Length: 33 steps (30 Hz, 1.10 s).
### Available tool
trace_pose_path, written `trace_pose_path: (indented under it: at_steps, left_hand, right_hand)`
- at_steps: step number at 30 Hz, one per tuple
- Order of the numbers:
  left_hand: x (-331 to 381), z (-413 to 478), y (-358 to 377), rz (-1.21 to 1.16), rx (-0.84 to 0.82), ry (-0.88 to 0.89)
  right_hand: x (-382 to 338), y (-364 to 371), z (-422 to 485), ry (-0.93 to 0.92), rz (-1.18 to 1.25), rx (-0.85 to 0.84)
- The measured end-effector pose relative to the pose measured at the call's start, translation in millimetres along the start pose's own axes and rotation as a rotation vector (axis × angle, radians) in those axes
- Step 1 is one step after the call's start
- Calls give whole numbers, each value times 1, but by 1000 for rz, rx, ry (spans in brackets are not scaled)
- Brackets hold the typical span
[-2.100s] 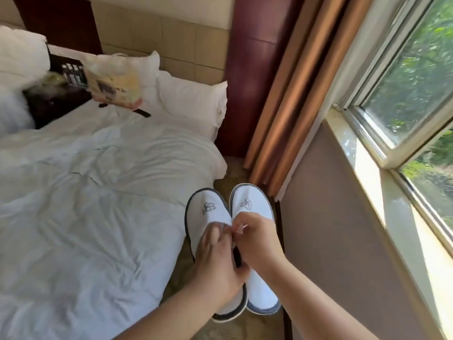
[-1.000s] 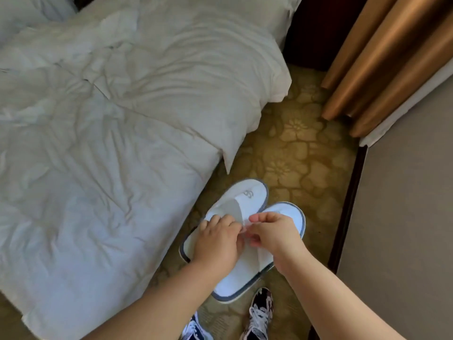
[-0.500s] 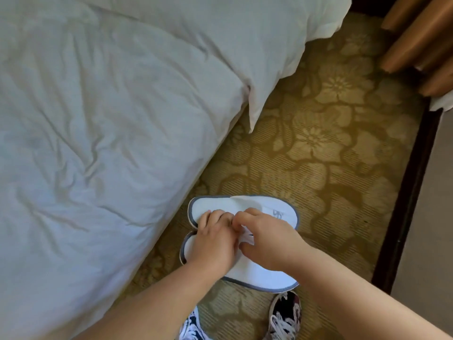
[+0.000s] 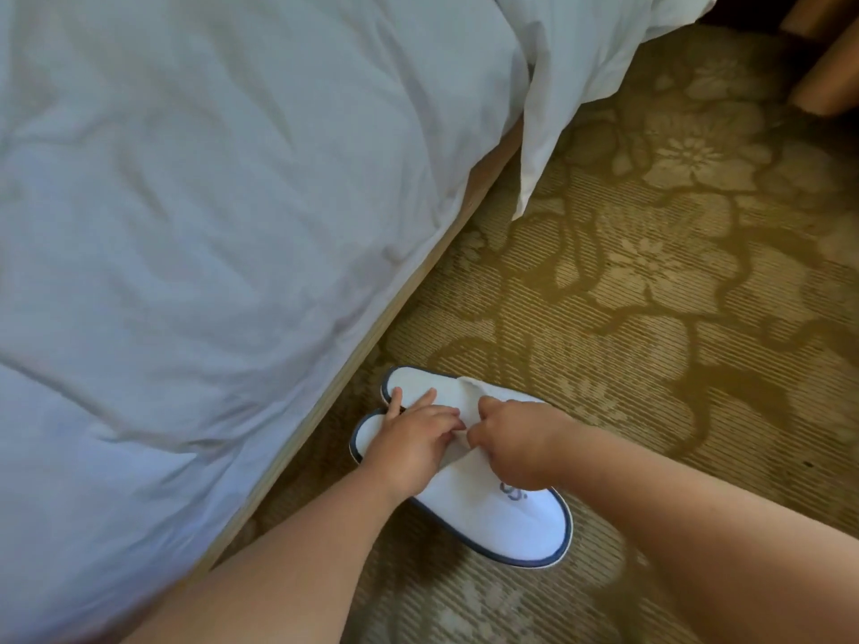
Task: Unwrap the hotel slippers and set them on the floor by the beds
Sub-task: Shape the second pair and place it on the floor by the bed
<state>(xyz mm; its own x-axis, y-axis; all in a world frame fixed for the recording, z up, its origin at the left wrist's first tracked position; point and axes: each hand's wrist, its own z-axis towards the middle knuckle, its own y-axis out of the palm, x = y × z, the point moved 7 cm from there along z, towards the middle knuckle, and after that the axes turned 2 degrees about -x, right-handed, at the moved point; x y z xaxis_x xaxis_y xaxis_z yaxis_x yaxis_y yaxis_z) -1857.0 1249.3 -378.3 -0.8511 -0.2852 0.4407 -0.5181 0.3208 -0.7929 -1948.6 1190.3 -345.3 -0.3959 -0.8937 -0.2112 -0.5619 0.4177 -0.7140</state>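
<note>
Two white hotel slippers with dark blue edging lie side by side on the patterned carpet, right beside the bed. The near slipper (image 4: pixel 502 518) shows a small blue logo on its toe; the far slipper (image 4: pixel 420 381) is mostly hidden behind my hands. My left hand (image 4: pixel 411 439) presses down on the heel ends of both slippers. My right hand (image 4: pixel 516 441) pinches the white upper flap of a slipper where the two hands meet. No wrapper is visible.
The bed (image 4: pixel 209 225) with a rumpled white duvet fills the left, its wooden base edge running diagonally. A duvet corner (image 4: pixel 548 146) hangs down to the carpet (image 4: pixel 674 295). The bottom of the brown curtain (image 4: pixel 827 86) stands at top right.
My hands have carried the slippers down from chest height to the carpet beside the bed. The view has tilted down and closed in; my shoes have dropped out of view.
</note>
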Motion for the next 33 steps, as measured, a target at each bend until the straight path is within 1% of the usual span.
trace_pose_path:
  at_steps: [4, 7, 13, 17, 23, 29, 31, 33]
  left_hand:
    - [-21, 34, 19, 27, -11, 2]
    - [-36, 50, 43, 23, -54, -28]
    - [-66, 63, 81, 18, -162, -71]
    - [-80, 65, 88, 22, -200, -86]
    - [-97, 70, 97, -3, -247, -96]
    - [-103, 76, 104, -77, -317, -97]
    - [-102, 79, 98, -102, -384, -133]
    - [-101, 86, 79, -141, -458, -216]
  right_hand:
    - [9, 17, 36, 45, 68, 90]
    - [12, 33, 54, 91, 91, 125]
    - [9, 57, 80, 133, 42, 64]
    - [2, 71, 93, 177, 110, 82]
    - [-13, 84, 112, 158, 142, 88]
    - [-15, 97, 118, 143, 195, 21]
    - [-14, 97, 116, 125, 192, -14]
    - [-12, 90, 113, 112, 222, -64]
